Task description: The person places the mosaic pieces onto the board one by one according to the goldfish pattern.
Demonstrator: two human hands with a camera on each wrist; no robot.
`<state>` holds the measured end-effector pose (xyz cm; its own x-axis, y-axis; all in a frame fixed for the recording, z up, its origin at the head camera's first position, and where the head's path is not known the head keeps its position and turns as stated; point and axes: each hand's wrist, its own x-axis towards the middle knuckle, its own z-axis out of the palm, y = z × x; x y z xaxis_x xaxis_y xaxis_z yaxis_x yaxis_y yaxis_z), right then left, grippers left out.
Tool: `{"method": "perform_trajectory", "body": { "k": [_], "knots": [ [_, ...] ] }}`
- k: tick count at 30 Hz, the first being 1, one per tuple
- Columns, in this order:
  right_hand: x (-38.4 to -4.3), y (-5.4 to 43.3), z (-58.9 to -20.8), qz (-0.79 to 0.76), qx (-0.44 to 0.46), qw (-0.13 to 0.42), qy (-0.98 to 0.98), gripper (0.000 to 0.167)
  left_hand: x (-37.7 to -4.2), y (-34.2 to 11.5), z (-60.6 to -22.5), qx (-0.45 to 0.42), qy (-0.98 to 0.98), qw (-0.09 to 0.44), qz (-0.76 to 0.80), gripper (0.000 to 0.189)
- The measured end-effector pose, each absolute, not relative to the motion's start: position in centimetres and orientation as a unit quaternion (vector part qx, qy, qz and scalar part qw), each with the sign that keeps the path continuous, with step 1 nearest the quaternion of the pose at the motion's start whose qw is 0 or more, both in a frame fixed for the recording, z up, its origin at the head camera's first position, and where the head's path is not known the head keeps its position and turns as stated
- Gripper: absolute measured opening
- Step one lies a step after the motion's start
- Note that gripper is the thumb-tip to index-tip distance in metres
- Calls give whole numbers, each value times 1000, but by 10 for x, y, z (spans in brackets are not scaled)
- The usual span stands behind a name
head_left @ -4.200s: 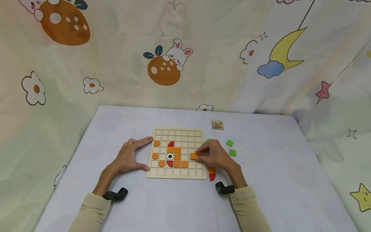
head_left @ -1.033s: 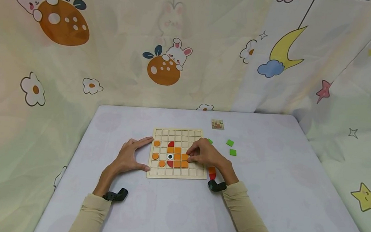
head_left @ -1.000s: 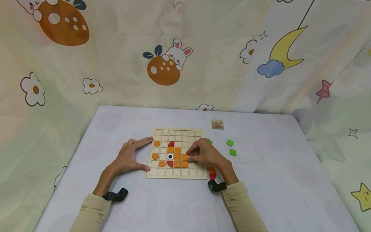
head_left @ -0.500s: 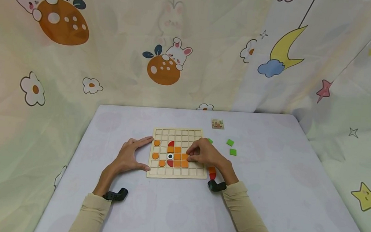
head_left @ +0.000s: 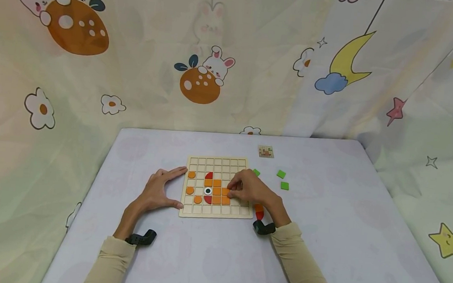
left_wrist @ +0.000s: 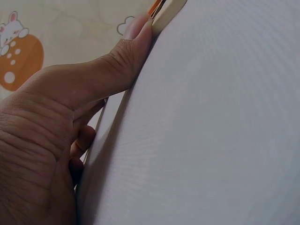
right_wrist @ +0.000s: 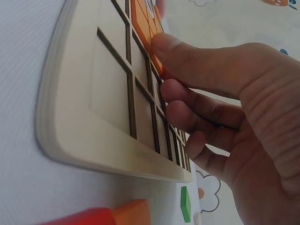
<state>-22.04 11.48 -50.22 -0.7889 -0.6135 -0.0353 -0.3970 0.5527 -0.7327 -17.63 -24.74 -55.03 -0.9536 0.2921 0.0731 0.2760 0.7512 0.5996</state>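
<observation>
A wooden grid board (head_left: pixel 220 162) lies on the white table. My left hand (head_left: pixel 156 191) rests at its left edge, thumb and fingers spread apart; the left wrist view shows the thumb (left_wrist: pixel 110 70) against the board's side. Over the board's right half, my right hand (head_left: pixel 252 186) pinches an orange square tile (head_left: pixel 225 191) that sits level with its neighbours in the grid. Thumb tip meets that tile in the right wrist view, where the index finger is mostly hidden. Left of it are several orange squares (head_left: pixel 217 183), an eye tile (head_left: pixel 207 191), red rounded pieces (head_left: pixel 207 199) and orange discs (head_left: pixel 190 190).
Green square tiles (head_left: pixel 281 174) lie on the table right of the board. A small picture card (head_left: pixel 266 151) is farther back. An orange piece (head_left: pixel 259 207) and a red piece (head_left: pixel 259 215) lie by the board's right edge, partly covered by the right wrist.
Since the oldest frame, my right hand has carried the orange square leftward into the cell beside the other orange squares. Over the last second both hands stay nearly still.
</observation>
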Motion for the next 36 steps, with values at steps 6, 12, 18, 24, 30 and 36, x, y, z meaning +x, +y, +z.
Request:
{"method": "perform_trajectory", "body": {
  "k": [6, 12, 18, 24, 30, 36],
  "knots": [
    [-220, 117, -501, -372, -281, 146, 872, 16, -176, -248, -550, 151, 935, 11, 320, 124],
    [-221, 130, -497, -363, -289, 127, 876, 16, -176, -247, -550, 152, 936, 11, 319, 125],
    [-223, 150, -493, -364, -303, 122, 873, 15, -176, -247, -550, 154, 935, 9, 318, 125],
    [-223, 173, -490, -377, -275, 144, 873, 19, -176, -248, -551, 159, 936, 6, 313, 124],
    [-224, 193, -490, -373, -277, 154, 872, 19, -176, -246, -552, 154, 937, 12, 313, 125],
    [-223, 205, -490, -377, -275, 164, 869, 20, -176, -247, -550, 151, 937, 14, 314, 125]
  ]
}}
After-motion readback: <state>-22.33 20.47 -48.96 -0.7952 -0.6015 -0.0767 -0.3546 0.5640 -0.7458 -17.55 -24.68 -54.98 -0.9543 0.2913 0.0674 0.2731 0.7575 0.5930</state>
